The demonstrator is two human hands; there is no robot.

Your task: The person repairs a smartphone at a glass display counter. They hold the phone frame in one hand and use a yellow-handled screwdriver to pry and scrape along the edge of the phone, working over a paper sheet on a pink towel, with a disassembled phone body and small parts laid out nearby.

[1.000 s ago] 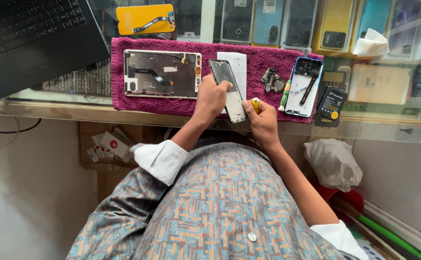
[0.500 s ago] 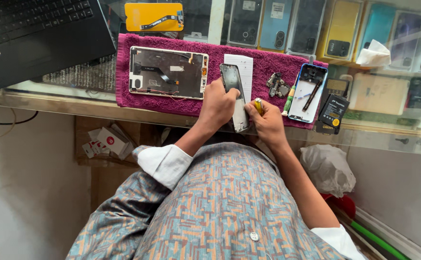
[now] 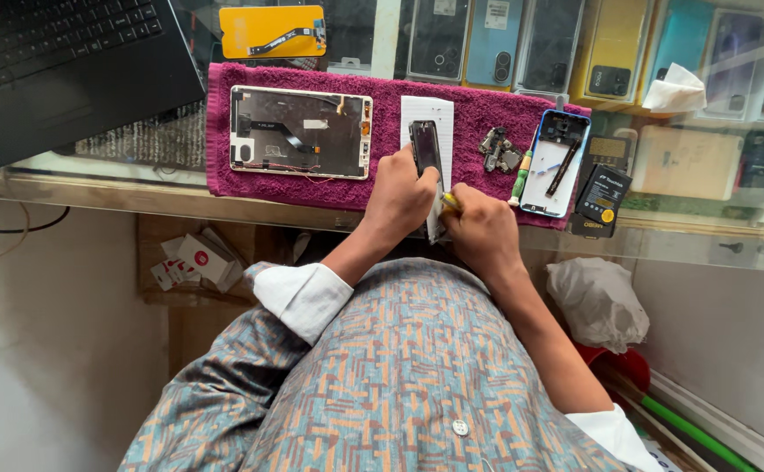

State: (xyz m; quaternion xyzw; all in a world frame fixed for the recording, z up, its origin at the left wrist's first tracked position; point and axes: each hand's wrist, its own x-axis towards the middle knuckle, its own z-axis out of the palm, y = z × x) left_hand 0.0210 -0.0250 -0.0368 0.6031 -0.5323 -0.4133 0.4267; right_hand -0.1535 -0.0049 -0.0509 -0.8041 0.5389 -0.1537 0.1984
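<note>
1. Head view, hands: the left hand [image 3: 402, 194] is clamped on a small dark phone [image 3: 425, 149], fingers wrapped round its lower end. The right hand [image 3: 480, 225] is closed round a yellow-handled tool [image 3: 448, 203], whose tip points toward the phone's lower edge.
2. Head view, the key relation: the phone lies just ahead and left of the right hand, its long axis running away from the person, nearly straight up the picture. The tool meets it at the near end. Both hands touch or almost touch there, so neither is clearly nearer; the left does the holding.
3. Head view, under the phone: a white paper [image 3: 427, 118] lies on a magenta towel [image 3: 469, 114], which is spread on the glass counter [image 3: 93, 188]. The phone sits over the paper, its near end raised in the left hand.
4. Head view, left of the hands: an opened tablet [image 3: 301, 131] lies flat on the towel, long axis across the picture, well apart from the phone. A black laptop [image 3: 59, 61] sits at the counter's far left corner.
5. Head view, right of the hands: a heap of small metal parts [image 3: 497, 150], a green-handled screwdriver [image 3: 519, 177] and a blue phone frame [image 3: 555, 162] lie on the towel; a black battery [image 3: 602, 197] rests just beside the frame.
6. Head view, beyond the towel: an orange part [image 3: 273, 31] and a row of phone backs lie under the glass.
</note>
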